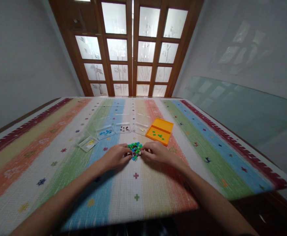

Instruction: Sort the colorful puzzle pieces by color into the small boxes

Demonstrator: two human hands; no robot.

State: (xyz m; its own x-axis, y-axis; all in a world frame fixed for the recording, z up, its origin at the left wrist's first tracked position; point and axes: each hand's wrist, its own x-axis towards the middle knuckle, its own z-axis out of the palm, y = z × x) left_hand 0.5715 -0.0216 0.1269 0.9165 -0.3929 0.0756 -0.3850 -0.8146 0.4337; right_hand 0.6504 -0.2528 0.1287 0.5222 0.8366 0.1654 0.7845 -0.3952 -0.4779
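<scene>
A small heap of tiny coloured pieces point(135, 148), mostly green and blue, lies on the striped cloth in the middle of the table. My left hand point(117, 156) rests at the heap's left side with its fingers curled and fingertips at the pieces. My right hand point(156, 152) sits at the heap's right side, fingers pinched together at the edge of the heap. What either hand grips is too small to make out.
Behind the heap stand an orange tray point(159, 131) with a few green pieces and three clear boxes: yellow pieces point(87, 143), blue pieces point(105, 132), dark pieces point(123, 128). A fourth clear box point(141, 128) is beside them. Wooden glass doors point(132, 49) are beyond the table's far edge.
</scene>
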